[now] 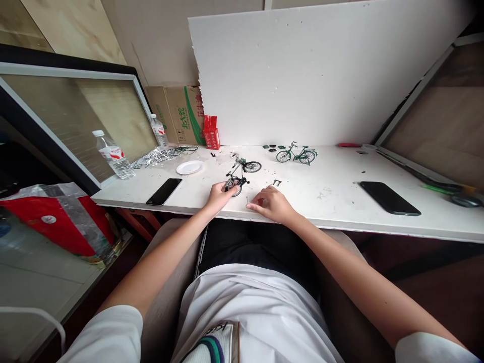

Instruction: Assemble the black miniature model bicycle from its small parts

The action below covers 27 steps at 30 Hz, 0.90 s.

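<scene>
My left hand (pixel 219 197) is closed around the near wheel of a dark miniature bicycle (pixel 238 174), thumb on top of the spokes. This bicycle is tilted, with its other wheel pointing away to the right. Close to the table's front edge, my right hand (pixel 274 204) has its fingers curled towards the thumb. A tiny thin pin-like piece (pixel 247 200) shows at its fingertips; its exact kind is too small to tell. Just behind the right hand lies a small dark forked part (pixel 277 182). Farther back stands a green miniature bicycle (pixel 297 154).
Small dark parts (pixel 273 148) lie by the white board (pixel 302 75). A white plate (pixel 189 167), plastic wrap with part frames (pixel 159 156), a water bottle (pixel 114 155) and a phone (pixel 164 191) are left. Another phone (pixel 389 197) and a mouse (pixel 466 200) lie right.
</scene>
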Available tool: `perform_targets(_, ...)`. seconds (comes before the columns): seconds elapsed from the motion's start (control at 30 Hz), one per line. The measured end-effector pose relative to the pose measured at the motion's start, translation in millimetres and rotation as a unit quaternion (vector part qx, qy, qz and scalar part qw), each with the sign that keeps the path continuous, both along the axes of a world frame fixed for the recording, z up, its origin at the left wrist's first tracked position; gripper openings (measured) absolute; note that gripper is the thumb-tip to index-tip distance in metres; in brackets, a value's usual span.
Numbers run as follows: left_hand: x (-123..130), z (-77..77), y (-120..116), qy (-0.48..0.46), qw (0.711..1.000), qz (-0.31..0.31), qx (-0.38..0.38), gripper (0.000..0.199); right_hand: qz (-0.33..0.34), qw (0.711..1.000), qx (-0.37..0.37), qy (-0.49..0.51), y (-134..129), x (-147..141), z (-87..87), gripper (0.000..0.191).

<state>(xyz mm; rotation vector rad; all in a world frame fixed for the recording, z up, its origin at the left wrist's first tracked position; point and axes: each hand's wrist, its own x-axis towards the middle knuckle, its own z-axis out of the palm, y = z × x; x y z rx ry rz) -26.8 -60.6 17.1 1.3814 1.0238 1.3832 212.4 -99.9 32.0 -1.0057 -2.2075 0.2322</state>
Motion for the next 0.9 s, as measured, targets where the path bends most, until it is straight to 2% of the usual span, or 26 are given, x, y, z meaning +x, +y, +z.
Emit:
perform_targets(0.13, -2, -1.4, 1, 0.044, 0.999, 0.009, 0.013, 0.042, 0.054, 0.998, -0.036, -0.022, 2, 6, 4.9, 0.045)
perform_targets(0.23, -5, -5.7, 5, 0.073, 0.997, 0.020, 0.026, 0.040, 0.070, 0.994, -0.076, -0.032, 5, 13, 10.2, 0.035)
perform_targets(0.4, -6, -9.9, 7, 0.117, 0.989, 0.055, 0.065, 0.036, -0.006, 0.994, -0.074, -0.079, 2, 16, 17.8, 0.032)
perform_targets(0.53, -4, -4.6, 1, 0.178, 0.975, 0.082, 0.103, 0.032, -0.020, 0.988, -0.047, -0.146, -3, 12, 21.8, 0.013)
perform_targets(0.77, -2, 2.2, -4, 0.240, 0.951, 0.109, 0.164, 0.036, -0.096, 0.961, 0.005, -0.261, -7, 3, 17.0, 0.015)
perform_targets(0.83, -5, 1.1, -2, 0.239, 0.952, 0.108, 0.160, 0.037, -0.099, 0.962, 0.005, -0.253, -5, 4, 13.5, 0.015)
perform_targets(0.9, -7, -0.6, 0, 0.236, 0.953, 0.106, 0.159, 0.038, -0.094, 0.977, -0.010, -0.193, -1, 6, 8.2, 0.015)
